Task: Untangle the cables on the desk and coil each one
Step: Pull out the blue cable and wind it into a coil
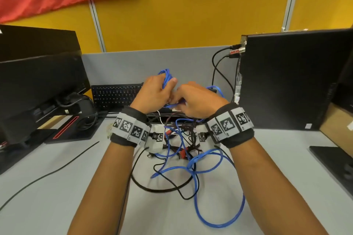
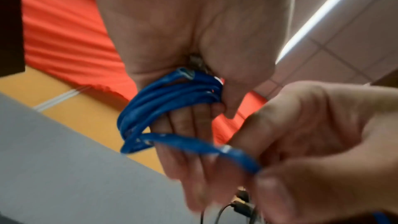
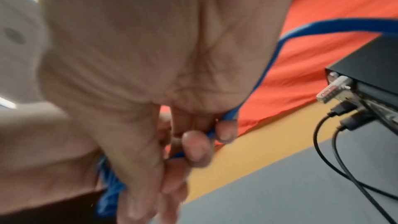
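Note:
My left hand is raised over the desk and holds several loops of blue cable wound round its fingers; in the left wrist view the blue coil crosses the palm under the thumb. My right hand pinches the running strand of the same blue cable just beside the left hand. The rest of the blue cable trails down into a tangle of black, red and brown cables on the desk between my wrists.
A black keyboard lies behind my hands. A black monitor stands on the left and a black computer tower with plugged cables on the right. A thin black cable crosses the grey desk at the left.

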A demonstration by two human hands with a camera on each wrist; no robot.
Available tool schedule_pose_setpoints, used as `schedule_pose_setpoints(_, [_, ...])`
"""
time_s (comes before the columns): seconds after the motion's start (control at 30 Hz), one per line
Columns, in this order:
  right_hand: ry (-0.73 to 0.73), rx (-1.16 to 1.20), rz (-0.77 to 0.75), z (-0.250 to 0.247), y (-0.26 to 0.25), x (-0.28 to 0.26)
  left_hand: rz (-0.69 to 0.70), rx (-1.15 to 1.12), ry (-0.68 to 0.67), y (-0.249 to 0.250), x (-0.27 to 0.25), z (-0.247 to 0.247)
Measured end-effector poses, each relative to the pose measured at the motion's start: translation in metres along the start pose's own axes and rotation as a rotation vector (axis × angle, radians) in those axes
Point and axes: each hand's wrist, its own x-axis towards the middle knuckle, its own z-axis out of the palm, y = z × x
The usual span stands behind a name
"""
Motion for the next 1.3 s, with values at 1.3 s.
schedule_pose_setpoints(1.3, [-0.052,0.174,0.146,0.003,0.051,-0.010,-0.590,-1.146,0.465,-0.057,0.002,-0.045])
